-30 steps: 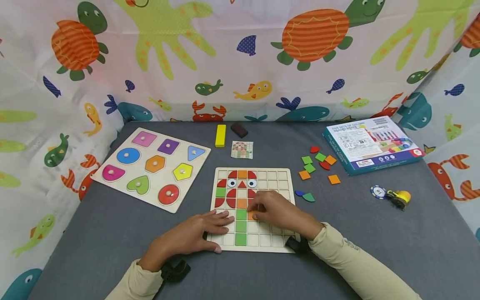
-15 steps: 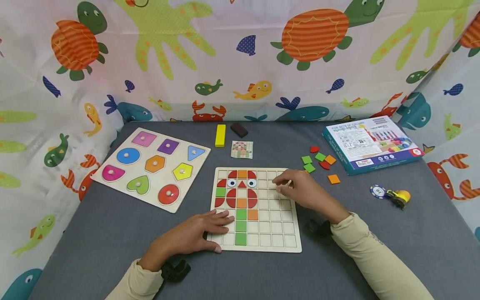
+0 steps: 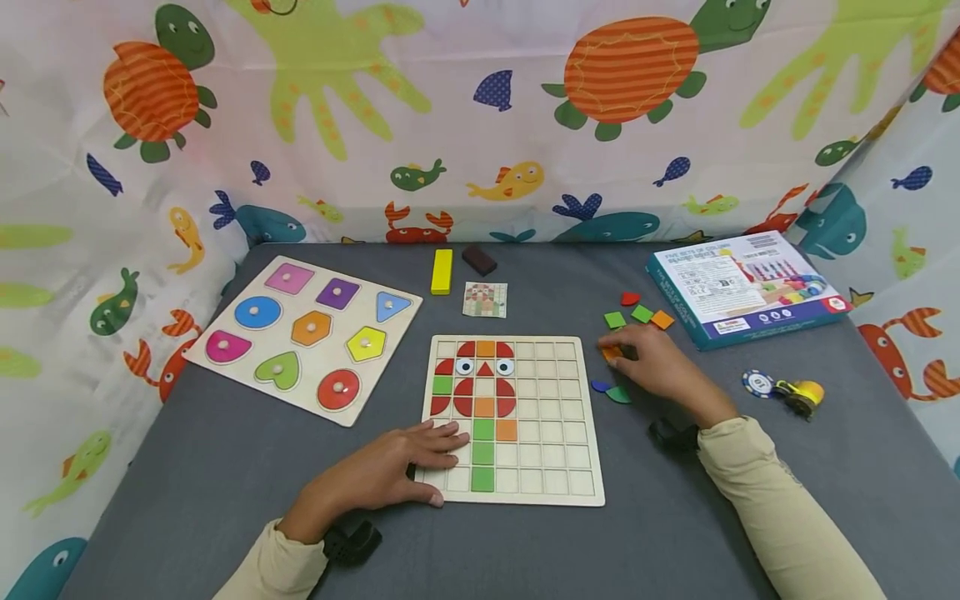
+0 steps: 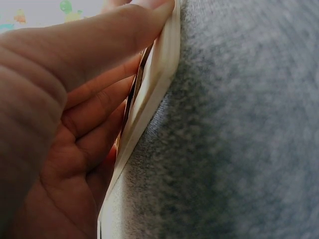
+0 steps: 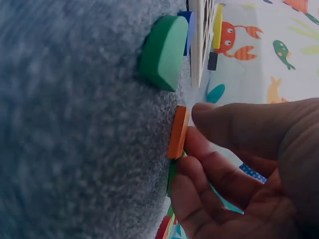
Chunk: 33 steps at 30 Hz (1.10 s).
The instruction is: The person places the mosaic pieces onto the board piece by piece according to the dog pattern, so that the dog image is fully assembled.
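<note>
The right hand (image 3: 654, 362) is right at the orange tile (image 5: 178, 133), fingers bent and thumb slightly parted, whether gripping I can't tell, on the bench (image 3: 540, 550) just beside the grid board (image 3: 551, 433), where the left hand (image 3: 405, 463) rests, fingers extended, holding nothing up.

a pale board (image 4: 159, 77) is touched by the thumb (image 4: 94, 42) of the left hand (image 4: 42, 114), and the other fingers (image 4: 94, 107) are seen behind it. fuzzy grey worktop (image 4: 244, 124) is seen at right, white cloth (image 4: 40, 15) at top left.
</note>
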### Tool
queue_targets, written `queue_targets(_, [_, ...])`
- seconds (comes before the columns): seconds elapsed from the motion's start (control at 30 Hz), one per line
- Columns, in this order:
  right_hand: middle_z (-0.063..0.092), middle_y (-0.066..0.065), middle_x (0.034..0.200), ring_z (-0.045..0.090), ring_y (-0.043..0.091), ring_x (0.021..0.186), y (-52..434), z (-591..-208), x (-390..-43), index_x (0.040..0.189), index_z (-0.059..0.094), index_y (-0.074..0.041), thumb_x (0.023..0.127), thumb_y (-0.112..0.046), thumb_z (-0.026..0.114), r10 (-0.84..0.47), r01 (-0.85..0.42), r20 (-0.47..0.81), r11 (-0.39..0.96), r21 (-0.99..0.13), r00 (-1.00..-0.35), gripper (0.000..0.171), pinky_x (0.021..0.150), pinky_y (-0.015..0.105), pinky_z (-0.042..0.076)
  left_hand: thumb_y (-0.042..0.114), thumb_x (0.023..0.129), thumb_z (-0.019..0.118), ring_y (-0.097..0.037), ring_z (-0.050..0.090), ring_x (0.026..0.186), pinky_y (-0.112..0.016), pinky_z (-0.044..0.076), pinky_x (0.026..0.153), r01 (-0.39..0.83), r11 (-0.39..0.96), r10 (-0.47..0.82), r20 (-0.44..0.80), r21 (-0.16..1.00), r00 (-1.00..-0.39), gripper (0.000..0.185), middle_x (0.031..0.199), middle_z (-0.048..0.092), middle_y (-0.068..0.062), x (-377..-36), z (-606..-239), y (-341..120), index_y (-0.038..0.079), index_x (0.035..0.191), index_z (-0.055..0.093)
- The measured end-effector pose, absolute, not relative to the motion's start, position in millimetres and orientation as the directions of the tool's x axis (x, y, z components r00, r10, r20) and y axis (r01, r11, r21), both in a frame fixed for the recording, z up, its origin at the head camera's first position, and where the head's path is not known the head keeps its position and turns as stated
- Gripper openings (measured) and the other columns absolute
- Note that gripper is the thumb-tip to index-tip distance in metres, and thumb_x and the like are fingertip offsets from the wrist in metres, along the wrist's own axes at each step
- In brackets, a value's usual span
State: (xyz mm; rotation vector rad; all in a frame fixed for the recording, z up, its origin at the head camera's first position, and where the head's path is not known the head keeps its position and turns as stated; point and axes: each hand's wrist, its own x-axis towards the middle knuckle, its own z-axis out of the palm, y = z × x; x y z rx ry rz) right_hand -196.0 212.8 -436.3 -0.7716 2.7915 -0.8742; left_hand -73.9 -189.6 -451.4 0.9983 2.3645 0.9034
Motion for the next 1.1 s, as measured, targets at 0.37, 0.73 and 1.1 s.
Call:
queue_targets(0.37, [0.061,0.007,0.088,0.055,0.022,0.079,213,-432,-193,0.098,0.072,0.0,0.086,-0.003,0.072,-0.443,-0.353,-0.044,0.767,-0.536,-0.896,0.012,0.071,0.04,0.046,0.032,0.083,0.078,-0.011,0.026,0.142,-0.042,0.027,0.112,0.488,0.526,0.752,-0.114,0.696,-0.649,0.059,0.148,0.042,0.01,-75,-450,-190,0.015,0.135,0.059])
queue_targets(0.73, [0.063,0.001,0.086,0.054,0.016,0.073,184,-420,-174,0.1,0.073,-0.004,0.088,-0.005,0.071,-0.47,-0.378,0.006,0.702,-0.604,-0.883,0.012,0.062,0.032,0.046,0.033,0.083,0.077,-0.011,0.026,0.142,-0.043,0.027,0.112,0.478,0.527,0.753,-0.125,0.703,-0.646,0.058,0.148,0.042,0.011,-75,-451,-191,0.016,0.135,0.059])
queue_targets(1.1, [0.066,0.0,0.096,0.054,0.012,0.079,144,-417,-151,0.11,0.072,-0.002,0.09,0.001,0.064,-0.669,-0.48,-0.006,0.54,-0.691,-0.743,0.022,0.067,0.028,0.049,0.031,0.083,0.078,-0.01,0.026,0.142,-0.043,0.026,0.113,0.472,0.531,0.75,-0.131,0.703,-0.649,0.057,0.148,0.042,0.011,-75,-449,-190,0.014,0.134,0.06])
